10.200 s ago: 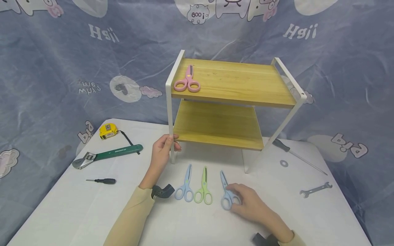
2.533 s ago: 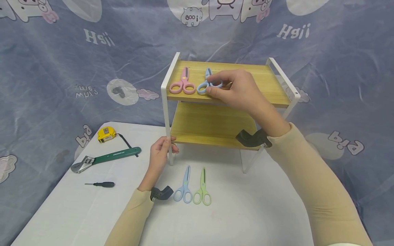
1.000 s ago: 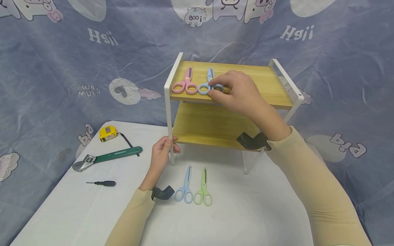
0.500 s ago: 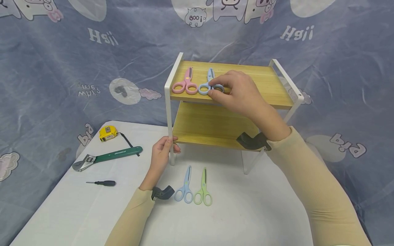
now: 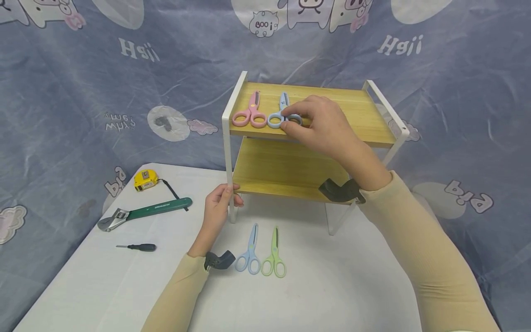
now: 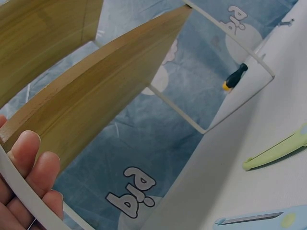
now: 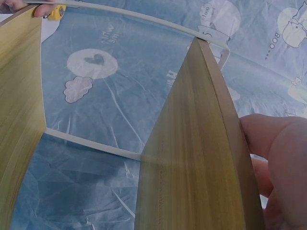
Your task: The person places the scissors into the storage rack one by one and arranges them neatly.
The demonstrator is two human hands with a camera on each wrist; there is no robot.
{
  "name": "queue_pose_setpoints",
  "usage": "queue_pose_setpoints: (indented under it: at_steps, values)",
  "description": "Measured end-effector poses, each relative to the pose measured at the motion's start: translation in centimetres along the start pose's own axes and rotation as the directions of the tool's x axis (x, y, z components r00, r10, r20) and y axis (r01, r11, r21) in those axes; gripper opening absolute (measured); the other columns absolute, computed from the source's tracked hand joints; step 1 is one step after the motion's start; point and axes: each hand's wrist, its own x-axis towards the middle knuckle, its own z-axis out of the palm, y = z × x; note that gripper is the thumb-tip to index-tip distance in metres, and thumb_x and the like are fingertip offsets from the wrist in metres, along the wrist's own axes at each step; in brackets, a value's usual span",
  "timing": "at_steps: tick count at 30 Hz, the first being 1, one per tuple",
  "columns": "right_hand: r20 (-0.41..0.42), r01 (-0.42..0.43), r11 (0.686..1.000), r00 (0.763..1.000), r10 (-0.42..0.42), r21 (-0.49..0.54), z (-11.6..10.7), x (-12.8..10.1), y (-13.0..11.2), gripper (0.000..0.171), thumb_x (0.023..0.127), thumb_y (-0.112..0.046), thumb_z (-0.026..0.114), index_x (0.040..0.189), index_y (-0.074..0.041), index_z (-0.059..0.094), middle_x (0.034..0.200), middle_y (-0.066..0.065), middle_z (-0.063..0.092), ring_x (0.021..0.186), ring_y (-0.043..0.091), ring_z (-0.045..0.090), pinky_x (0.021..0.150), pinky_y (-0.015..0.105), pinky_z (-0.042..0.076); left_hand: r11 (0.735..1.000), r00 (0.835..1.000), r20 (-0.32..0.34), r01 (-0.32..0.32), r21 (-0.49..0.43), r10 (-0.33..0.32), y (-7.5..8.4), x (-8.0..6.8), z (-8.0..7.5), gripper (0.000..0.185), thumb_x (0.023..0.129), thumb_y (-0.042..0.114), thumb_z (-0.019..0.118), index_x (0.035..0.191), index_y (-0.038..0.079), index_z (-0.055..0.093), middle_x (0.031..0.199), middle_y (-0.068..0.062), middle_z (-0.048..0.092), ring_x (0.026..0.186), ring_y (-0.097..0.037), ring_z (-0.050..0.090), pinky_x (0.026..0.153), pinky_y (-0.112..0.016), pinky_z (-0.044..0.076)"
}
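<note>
The right hand (image 5: 325,124) rests on the top board of the two-tier wooden shelf with white metal frame (image 5: 356,110), its fingers (image 5: 295,114) pinching the right handle loop of the blue plastic scissors (image 5: 282,113). These lie just right of the pink plastic scissors (image 5: 250,112), long axis near-to-far, blades pointing away. The left hand (image 5: 218,203) grips the shelf's near-left leg, fingers curled round it, with light-blue scissors (image 5: 250,251) and green scissors (image 5: 274,253) on the white bench (image 5: 124,286) nearby.

A yellow tape measure (image 5: 145,179), a green-handled adjustable wrench (image 5: 143,211) and a small black screwdriver (image 5: 138,246) lie on the white table (image 5: 124,286), left side.
</note>
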Motion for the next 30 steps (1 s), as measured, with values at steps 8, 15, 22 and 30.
queue_pose_setpoints:
  at_steps: [8,15,22,30]
  values:
    - [-0.002,0.002,1.0,1.0,-0.002,-0.002,0.1,0.0,0.1,0.028,0.095,-0.023,0.063,0.115,-0.008,0.077,0.109,0.017,0.074,0.091,0.03,0.059,0.079,0.044,0.043,1.0,1.0,0.003,-0.006,0.006,0.006,-0.1,-0.1,0.0,0.032,0.109,0.016,0.046,0.111,-0.01,0.065,0.076,-0.025,0.068,0.069,-0.005,0.069,0.073,-0.023,0.057]
    - [-0.029,0.006,1.0,1.0,-0.006,0.008,0.3,-0.1,0.1,0.03,0.094,-0.023,0.066,0.117,-0.007,0.076,0.111,0.016,0.074,0.097,0.031,0.062,0.083,0.046,0.047,1.0,1.0,0.004,-0.007,0.004,0.007,-0.1,-0.2,0.1,0.032,0.109,0.015,0.046,0.112,-0.01,0.065,0.078,-0.032,0.066,0.069,-0.005,0.069,0.073,-0.023,0.057]
    - [-0.361,0.235,0.97,0.911,-0.199,0.06,1.1,-1.6,0.6,0.032,0.084,-0.017,0.074,0.109,0.002,0.075,0.105,0.02,0.075,0.103,0.036,0.066,0.088,0.045,0.052,1.0,1.0,0.002,-0.001,-0.002,0.001,-0.2,-0.1,0.1,0.03,0.109,0.014,0.046,0.111,-0.01,0.065,0.076,-0.027,0.067,0.068,-0.005,0.069,0.073,-0.023,0.056]
    - [-0.582,0.373,0.923,0.774,-0.251,0.098,2.3,-5.7,0.2,0.02,0.08,-0.008,0.073,0.098,0.001,0.075,0.1,0.021,0.072,0.096,0.036,0.065,0.089,0.025,0.047,1.0,1.0,-0.004,-0.023,0.006,0.023,-0.1,0.0,0.0,0.029,0.109,0.013,0.046,0.11,-0.01,0.065,0.074,-0.021,0.069,0.069,-0.006,0.068,0.075,-0.023,0.055]
